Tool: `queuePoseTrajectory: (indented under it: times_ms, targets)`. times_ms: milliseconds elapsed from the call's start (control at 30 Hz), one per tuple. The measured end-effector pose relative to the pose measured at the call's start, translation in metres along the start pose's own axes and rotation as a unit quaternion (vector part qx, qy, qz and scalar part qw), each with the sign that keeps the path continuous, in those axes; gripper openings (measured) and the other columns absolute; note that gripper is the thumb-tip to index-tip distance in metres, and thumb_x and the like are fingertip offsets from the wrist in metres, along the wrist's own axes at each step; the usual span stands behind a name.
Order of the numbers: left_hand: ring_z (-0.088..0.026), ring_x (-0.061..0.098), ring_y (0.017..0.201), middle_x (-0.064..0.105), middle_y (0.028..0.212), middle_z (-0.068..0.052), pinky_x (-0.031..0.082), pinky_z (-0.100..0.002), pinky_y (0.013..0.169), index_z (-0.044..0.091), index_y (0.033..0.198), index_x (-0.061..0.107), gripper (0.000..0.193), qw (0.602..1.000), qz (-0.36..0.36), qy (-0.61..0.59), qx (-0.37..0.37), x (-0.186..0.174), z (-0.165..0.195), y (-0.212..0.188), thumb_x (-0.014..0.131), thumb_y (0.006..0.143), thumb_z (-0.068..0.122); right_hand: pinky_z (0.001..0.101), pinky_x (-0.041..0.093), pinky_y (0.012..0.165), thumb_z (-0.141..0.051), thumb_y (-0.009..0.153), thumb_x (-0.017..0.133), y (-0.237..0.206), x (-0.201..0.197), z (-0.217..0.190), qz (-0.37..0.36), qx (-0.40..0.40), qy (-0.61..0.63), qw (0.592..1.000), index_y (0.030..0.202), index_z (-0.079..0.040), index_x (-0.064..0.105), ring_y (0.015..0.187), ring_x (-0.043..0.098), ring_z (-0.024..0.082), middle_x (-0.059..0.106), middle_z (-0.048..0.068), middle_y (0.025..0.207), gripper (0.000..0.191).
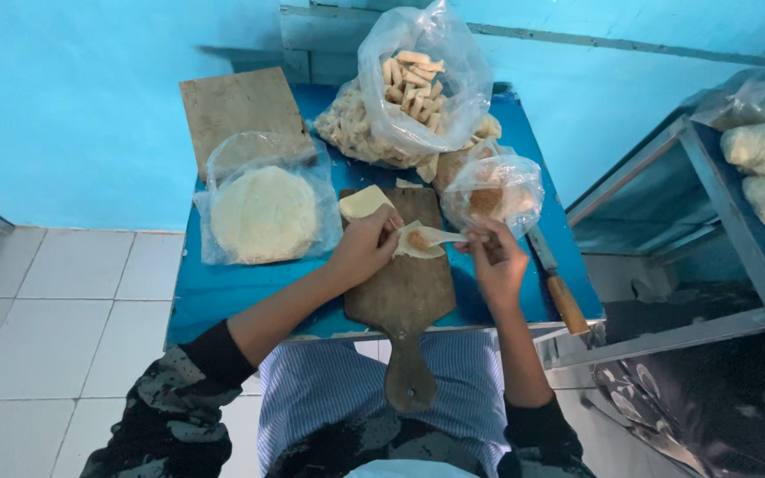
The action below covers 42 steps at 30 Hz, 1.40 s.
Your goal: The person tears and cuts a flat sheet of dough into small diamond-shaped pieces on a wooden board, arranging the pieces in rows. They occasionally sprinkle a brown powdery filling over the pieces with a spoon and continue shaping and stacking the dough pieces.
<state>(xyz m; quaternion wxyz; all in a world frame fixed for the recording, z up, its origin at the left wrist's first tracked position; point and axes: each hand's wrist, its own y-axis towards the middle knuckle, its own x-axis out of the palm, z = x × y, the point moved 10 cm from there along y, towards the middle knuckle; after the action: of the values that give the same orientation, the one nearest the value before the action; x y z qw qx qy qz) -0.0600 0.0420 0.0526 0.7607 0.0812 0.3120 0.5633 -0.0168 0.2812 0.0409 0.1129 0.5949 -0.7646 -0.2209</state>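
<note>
Wrapper: a small pale dough wrapper point(415, 241) is laid flat on the wooden paddle board point(403, 281), near its far end, with a dab of brown filling seen on it.
Spoon: a pale spoon point(443, 235) is held over the wrapper; its long axis runs left to right, bowl towards the wrapper, handle towards the right hand.
Right hand: the right hand point(495, 259) is closed narrowly on the spoon handle, just right of the wrapper.
Left hand: the left hand point(365, 245) is pressed on the wrapper's left edge, fingers curled; it touches the wrapper and is the nearer of the two.
Second wrapper: another pale sheet point(364, 202) is seen just beyond the left hand, on the board's far corner.
Bench: the board lies on a blue bench point(223, 288), its handle pointing back at the person.
Around: a bagged stack of round wrappers point(264, 212) is at left; a small bag of filling point(491, 190) at right; a big bag of finished rolls point(411, 88) behind; a knife point(556, 290) along the right edge.
</note>
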Motion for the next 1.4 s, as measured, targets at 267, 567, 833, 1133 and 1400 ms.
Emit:
queuePoseTrajectory:
  times_ms: [267, 567, 833, 1133, 1400]
  targets:
    - [-0.020, 0.071, 0.068, 0.067, 0.076, -0.009, 0.056, -0.034, 0.062, 0.003, 0.105, 0.057, 0.016, 1.000, 0.001, -0.019, 0.016, 0.002, 0.002, 0.001, 0.066, 0.092, 0.003, 0.0318, 0.065, 0.082, 0.008, 0.091, 0.077, -0.024, 0.011, -0.065, 0.023, -0.189, -0.187, 0.964, 0.106, 0.001, 0.071, 0.095, 0.077, 0.020, 0.077, 0.014, 0.105, 0.017]
    - [-0.025, 0.071, 0.073, 0.066, 0.084, -0.013, 0.056, -0.037, 0.066, 0.002, 0.105, 0.057, 0.018, 1.000, 0.001, 0.012, 0.020, -0.001, 0.016, -0.001, 0.067, 0.089, 0.002, 0.0320, 0.064, 0.082, 0.012, 0.088, 0.077, -0.031, 0.017, -0.091, 0.024, -0.266, -0.230, 0.936, 0.102, 0.000, 0.071, 0.096, 0.078, 0.023, 0.077, 0.014, 0.102, 0.019]
    - [-0.032, 0.071, 0.088, 0.069, 0.093, -0.016, 0.055, -0.042, 0.076, 0.002, 0.109, 0.058, 0.015, 0.997, -0.010, 0.009, 0.079, 0.001, 0.029, -0.003, 0.064, 0.095, 0.001, 0.0328, 0.065, 0.077, 0.012, 0.101, 0.069, -0.023, -0.041, -0.088, 0.211, -0.232, -0.204, 0.927, 0.123, 0.000, 0.064, 0.092, 0.077, 0.021, 0.074, 0.014, 0.107, 0.026]
    - [-0.031, 0.068, 0.084, 0.062, 0.093, -0.014, 0.054, -0.040, 0.074, 0.003, 0.101, 0.060, 0.014, 0.995, -0.054, 0.034, 0.081, 0.011, 0.028, 0.000, 0.067, 0.089, 0.002, 0.0457, 0.055, 0.088, 0.003, 0.076, 0.076, -0.009, -0.005, -0.132, 0.170, -0.273, -0.507, 0.800, 0.118, -0.001, 0.064, 0.099, 0.068, 0.042, 0.072, 0.020, 0.108, 0.044]
    - [-0.035, 0.064, 0.094, 0.060, 0.099, -0.015, 0.053, -0.043, 0.081, 0.002, 0.100, 0.061, 0.014, 0.987, -0.051, 0.053, 0.141, 0.009, 0.041, -0.006, 0.069, 0.088, 0.002, 0.0375, 0.058, 0.079, -0.004, 0.082, 0.080, -0.022, 0.050, -0.061, -0.038, -0.062, -0.318, 0.945, 0.120, -0.006, 0.068, 0.092, 0.073, 0.026, 0.074, 0.012, 0.099, 0.040]
